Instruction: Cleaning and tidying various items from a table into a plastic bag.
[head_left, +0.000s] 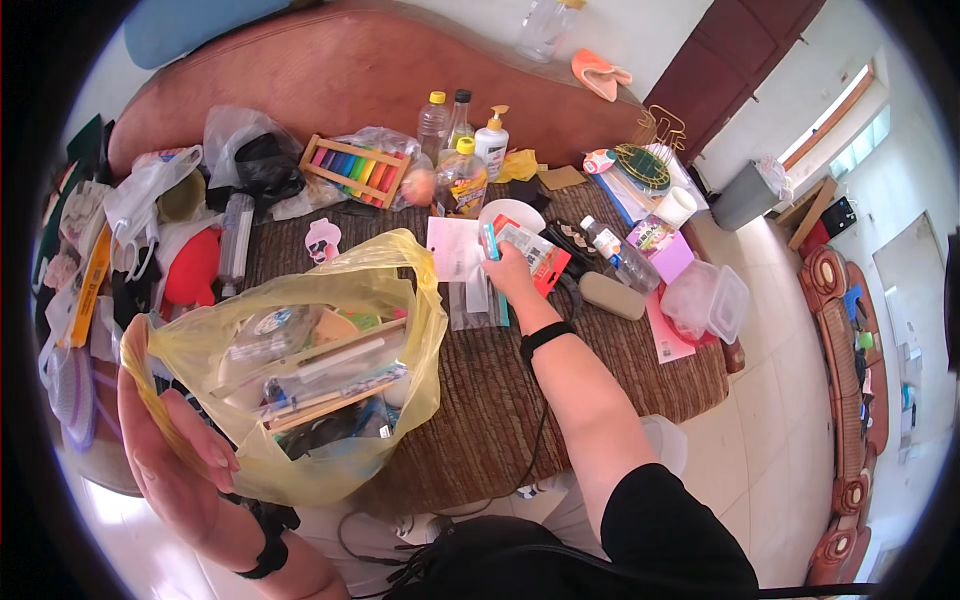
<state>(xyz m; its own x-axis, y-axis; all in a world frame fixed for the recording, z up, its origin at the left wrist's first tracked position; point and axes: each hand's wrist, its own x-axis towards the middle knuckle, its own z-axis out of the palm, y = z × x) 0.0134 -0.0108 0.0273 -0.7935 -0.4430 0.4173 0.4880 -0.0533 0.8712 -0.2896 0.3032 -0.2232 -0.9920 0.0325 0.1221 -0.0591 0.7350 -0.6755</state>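
Observation:
My left hand (169, 442) grips the rim of a yellow translucent plastic bag (416, 315), its mouth spread wide towards me. Inside lie a clear plastic bottle (274, 337), wooden-edged pieces (337, 409) and several packaged items, partly covering one another. My right hand (511, 268) reaches over the bench and has its fingers on a small teal-and-clear item (490, 241), whose kind I cannot tell. Just below that hand is a clear plastic pouch (472, 307). A pink-white card (451, 251) and a red-and-white printed package (532, 251) lie on either side.
Bottles (463, 184) and a pump bottle (492, 142) stand at the back beside a rainbow-coloured wooden toy (356, 171). To the right are a glasses case (612, 295), a water bottle (619, 255) and a clear plastic container (726, 301). Bags and a red plush thing (193, 266) crowd the left.

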